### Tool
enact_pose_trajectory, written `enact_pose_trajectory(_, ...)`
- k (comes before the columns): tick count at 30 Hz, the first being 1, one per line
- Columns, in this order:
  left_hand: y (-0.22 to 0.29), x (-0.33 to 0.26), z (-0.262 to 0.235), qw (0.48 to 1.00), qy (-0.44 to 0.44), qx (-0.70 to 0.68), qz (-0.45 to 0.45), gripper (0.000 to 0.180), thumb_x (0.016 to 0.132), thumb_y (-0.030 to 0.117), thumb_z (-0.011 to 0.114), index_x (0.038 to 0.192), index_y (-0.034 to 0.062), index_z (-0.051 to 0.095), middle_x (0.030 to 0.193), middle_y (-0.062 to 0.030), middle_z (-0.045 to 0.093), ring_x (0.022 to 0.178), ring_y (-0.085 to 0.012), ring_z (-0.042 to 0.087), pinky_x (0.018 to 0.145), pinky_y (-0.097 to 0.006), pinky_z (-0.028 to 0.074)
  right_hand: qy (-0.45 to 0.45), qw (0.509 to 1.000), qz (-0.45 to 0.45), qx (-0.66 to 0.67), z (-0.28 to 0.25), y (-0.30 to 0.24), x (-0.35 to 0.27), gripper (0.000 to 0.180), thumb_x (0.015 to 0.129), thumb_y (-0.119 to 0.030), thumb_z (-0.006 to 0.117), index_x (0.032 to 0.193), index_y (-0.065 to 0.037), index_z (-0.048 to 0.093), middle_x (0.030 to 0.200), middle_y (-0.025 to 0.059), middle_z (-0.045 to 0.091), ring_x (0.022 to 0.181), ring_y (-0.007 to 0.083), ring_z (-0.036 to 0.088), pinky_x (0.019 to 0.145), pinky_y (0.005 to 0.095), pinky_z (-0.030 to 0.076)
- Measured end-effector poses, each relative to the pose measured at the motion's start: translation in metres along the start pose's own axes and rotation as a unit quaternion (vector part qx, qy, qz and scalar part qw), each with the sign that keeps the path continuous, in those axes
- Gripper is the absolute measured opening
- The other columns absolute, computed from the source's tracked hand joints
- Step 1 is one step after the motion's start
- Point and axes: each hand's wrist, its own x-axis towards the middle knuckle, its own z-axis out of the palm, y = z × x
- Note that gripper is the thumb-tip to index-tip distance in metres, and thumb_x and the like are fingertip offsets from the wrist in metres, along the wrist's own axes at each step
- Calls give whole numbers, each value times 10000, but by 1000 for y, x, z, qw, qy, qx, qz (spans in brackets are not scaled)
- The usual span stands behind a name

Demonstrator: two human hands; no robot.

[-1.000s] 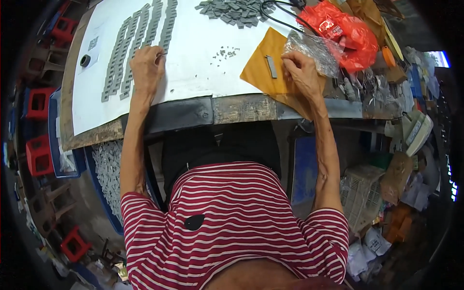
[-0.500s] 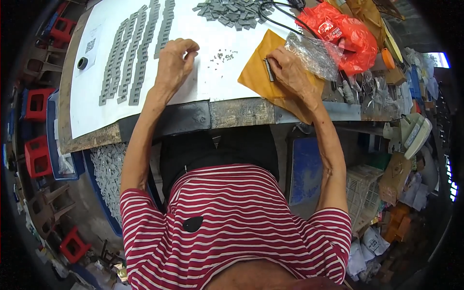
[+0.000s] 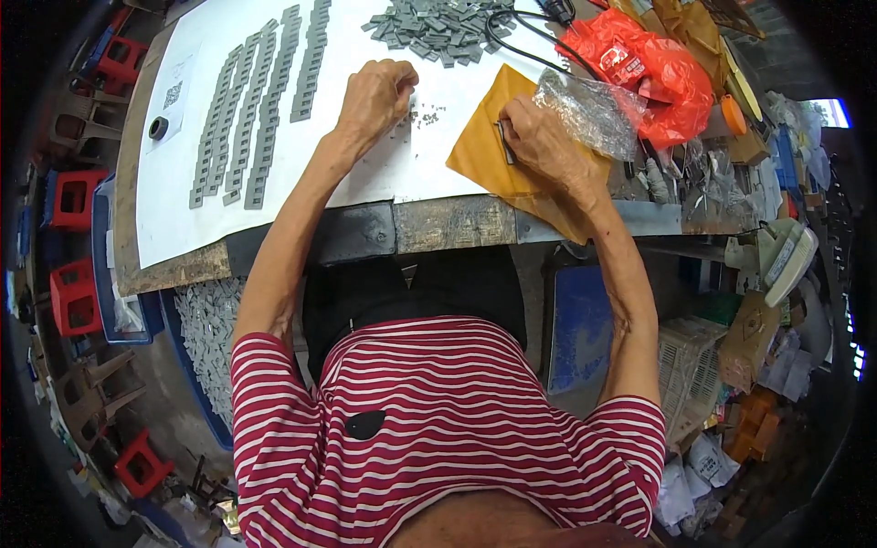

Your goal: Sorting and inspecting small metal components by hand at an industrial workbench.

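On the white sheet (image 3: 365,36) covering the workbench, seen from the head camera, the left hand (image 3: 375,96) is curling its fingertips over a scatter of tiny grey bits (image 3: 425,116) at about three o'clock of it, though whether it is pinching one I cannot tell. At three o'clock from there, the right hand (image 3: 539,142) is gripping a small grey flat part (image 3: 503,142) against the yellow envelope (image 3: 484,146). Several rows of grey parts (image 3: 251,119) are lying finished at nine o'clock, while a loose pile of grey parts (image 3: 438,26) at twelve o'clock is waiting, so I judge the work is partway through.
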Motion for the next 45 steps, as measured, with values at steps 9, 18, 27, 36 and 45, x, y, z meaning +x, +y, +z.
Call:
enact_pose_trajectory(9,-1,11,14,1000,5,-20,11,152,732,-11,513,849,-41,605,759,-152,618,676,-222,603,628,-300,485,31,998,-14,57,-8,-6,0,55,764,-36,493,789,7,468,748,171,520,647,346,534,580,415,437)
enact_pose_trajectory(18,0,29,35,995,95,-40,14,172,706,1,493,843,-25,593,733,-166,601,656,-250,587,623,-325,467,86,956,143,241,-22,-8,-13,100,800,-71,532,804,28,523,610,100,537,549,187,548,517,294,433)
enact_pose_trajectory(27,12,62,52,986,152,49,42,143,693,41,563,832,27,595,770,-162,531,755,-330,528,666,-401,436,41,810,285,511,-41,-19,-16,101,827,-80,524,768,1,521,571,15,508,485,65,481,452,193,395)
enact_pose_trajectory(36,6,66,81,986,143,89,-12,81,692,31,507,770,47,525,857,-141,476,854,-316,469,698,-443,380,64,787,299,536,-53,-29,-23,53,816,-41,535,789,5,538,606,19,515,462,63,469,412,190,367)
enact_pose_trajectory(45,23,64,75,980,94,174,1,147,674,23,525,817,38,556,884,-115,507,887,-257,467,715,-408,332,51,785,266,557,-52,-23,-33,46,822,-39,532,809,6,532,625,22,530,492,62,486,450,188,394)
